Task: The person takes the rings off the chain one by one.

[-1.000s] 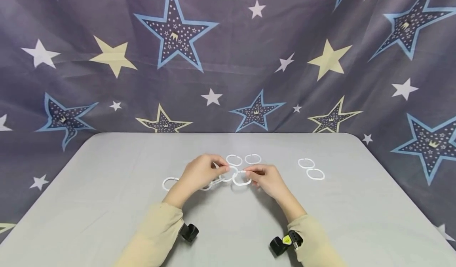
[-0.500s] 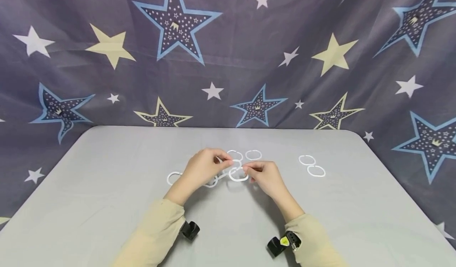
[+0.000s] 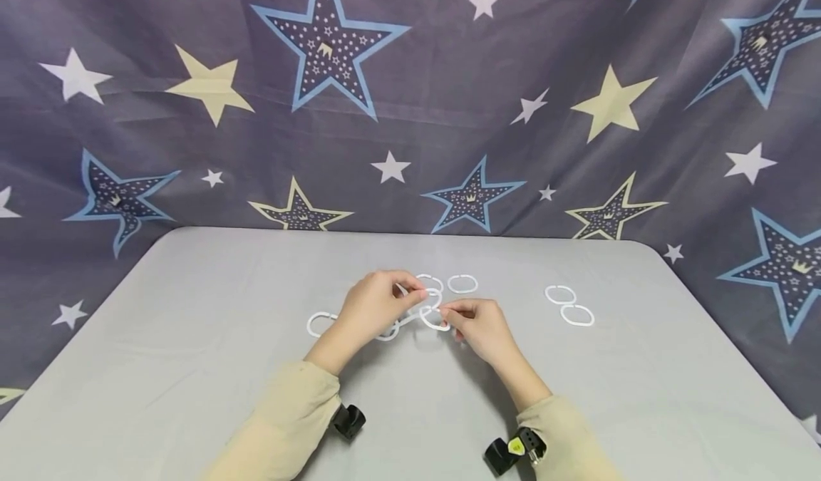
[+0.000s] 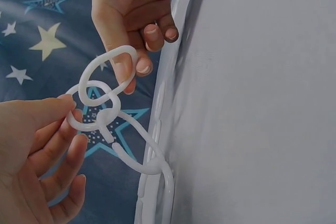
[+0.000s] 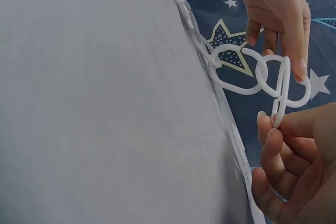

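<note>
White plastic chain links are in both hands. My left hand pinches a link between thumb and index finger, above the table. A short chain of joined links hangs from it and trails down to the tabletop, partly behind the left hand in the head view. My right hand pinches another link between thumb and fingertips. That link crosses through the left hand's link in both wrist views; whether it is fully hooked in is hard to tell.
The grey table bears other white links. A loose link lies behind the hands, with another beside it. Two touching links, one nearer, lie to the right. A link shows left of the left forearm. A star-patterned curtain hangs behind.
My fingertips have drawn slightly closer together, and the right hand's link has shifted a little leftward. Both hands keep their pinches. The head view has shifted slightly; the loose links have stayed put.
</note>
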Available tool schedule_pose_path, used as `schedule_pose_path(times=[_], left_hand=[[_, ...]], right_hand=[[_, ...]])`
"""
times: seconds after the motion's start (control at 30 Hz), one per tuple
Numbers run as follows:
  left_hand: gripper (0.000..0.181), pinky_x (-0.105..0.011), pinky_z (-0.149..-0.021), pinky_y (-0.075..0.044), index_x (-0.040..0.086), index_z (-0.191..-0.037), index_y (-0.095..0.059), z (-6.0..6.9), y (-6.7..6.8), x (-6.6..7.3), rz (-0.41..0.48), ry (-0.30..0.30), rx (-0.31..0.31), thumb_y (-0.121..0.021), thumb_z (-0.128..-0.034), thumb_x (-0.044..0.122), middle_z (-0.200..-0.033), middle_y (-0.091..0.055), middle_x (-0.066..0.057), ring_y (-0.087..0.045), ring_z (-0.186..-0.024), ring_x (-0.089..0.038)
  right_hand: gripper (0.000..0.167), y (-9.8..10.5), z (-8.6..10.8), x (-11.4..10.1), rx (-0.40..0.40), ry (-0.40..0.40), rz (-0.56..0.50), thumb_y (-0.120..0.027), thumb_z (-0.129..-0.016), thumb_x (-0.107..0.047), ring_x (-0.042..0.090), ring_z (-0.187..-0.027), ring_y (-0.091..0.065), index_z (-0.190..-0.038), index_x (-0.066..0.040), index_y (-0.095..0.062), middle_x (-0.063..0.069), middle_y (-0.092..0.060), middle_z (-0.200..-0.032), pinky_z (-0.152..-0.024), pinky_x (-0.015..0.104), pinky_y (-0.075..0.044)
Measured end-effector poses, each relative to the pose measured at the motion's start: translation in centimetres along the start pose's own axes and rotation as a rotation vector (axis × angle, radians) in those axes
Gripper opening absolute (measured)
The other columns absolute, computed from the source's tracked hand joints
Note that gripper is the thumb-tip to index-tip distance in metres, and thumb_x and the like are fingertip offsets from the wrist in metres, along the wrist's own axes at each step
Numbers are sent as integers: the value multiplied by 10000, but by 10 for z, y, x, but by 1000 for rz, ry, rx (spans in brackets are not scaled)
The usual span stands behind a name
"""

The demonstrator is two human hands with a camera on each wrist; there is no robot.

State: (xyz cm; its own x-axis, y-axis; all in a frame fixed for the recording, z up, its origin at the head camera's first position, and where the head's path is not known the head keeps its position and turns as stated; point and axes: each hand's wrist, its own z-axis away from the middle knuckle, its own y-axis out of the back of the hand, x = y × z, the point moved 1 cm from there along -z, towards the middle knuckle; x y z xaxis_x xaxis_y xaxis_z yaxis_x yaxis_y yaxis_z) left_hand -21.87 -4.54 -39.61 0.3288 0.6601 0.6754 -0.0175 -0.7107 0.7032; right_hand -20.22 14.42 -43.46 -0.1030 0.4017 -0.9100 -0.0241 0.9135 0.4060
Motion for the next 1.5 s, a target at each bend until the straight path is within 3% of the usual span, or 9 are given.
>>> schedule_pose_path(times=[0.3, 0.7, 0.97, 1.23, 1.5], left_hand=[[90, -295, -619, -476, 217, -920, -784, 0, -1, -4, 42, 6, 36, -763, -874, 291, -804, -707, 77, -595, -673, -64], [148, -293, -678, -505, 135, -916, -788, -6, -3, -12, 154, 55, 34, -757, -878, 275, -877, -733, 37, -624, -698, -91], [185, -278, -589, -471, 108, -969, -783, -4, -2, -12, 215, 119, 11, -733, -899, 272, -784, -723, -42, -646, -614, -146], [189, -287, -644, -504, 111, -959, -779, -4, -4, -9, 204, 123, 0, -745, -893, 284, -873, -729, 5, -646, -662, -113], [174, -299, -679, -516, 122, -989, -765, -3, -6, -9, 249, 116, -14, -744, -893, 266, -870, -731, 17, -654, -736, -124]], right_hand=[[139, 0, 0, -2, -27, 12, -17, -685, -917, -63, 113, -520, -527, -956, 56, -746, 129, -693, -729, -472, 236, -449], [113, 3, -2, -4, -26, 51, 47, -687, -916, -49, 120, -543, -541, -966, 34, -746, 51, -679, -715, -486, 215, -426], [101, 3, -1, -3, -30, 91, 48, -682, -909, -19, 131, -567, -542, -972, 33, -742, 57, -663, -719, -512, 211, -428], [103, 3, 0, -6, -2, 72, 6, -698, -900, -35, 182, -593, -594, -971, 21, -747, 81, -696, -766, -540, 251, -488], [146, 2, -1, -5, -20, 18, -48, -682, -919, -62, 126, -579, -566, -1000, 54, -720, 102, -698, -770, -556, 256, -492]])
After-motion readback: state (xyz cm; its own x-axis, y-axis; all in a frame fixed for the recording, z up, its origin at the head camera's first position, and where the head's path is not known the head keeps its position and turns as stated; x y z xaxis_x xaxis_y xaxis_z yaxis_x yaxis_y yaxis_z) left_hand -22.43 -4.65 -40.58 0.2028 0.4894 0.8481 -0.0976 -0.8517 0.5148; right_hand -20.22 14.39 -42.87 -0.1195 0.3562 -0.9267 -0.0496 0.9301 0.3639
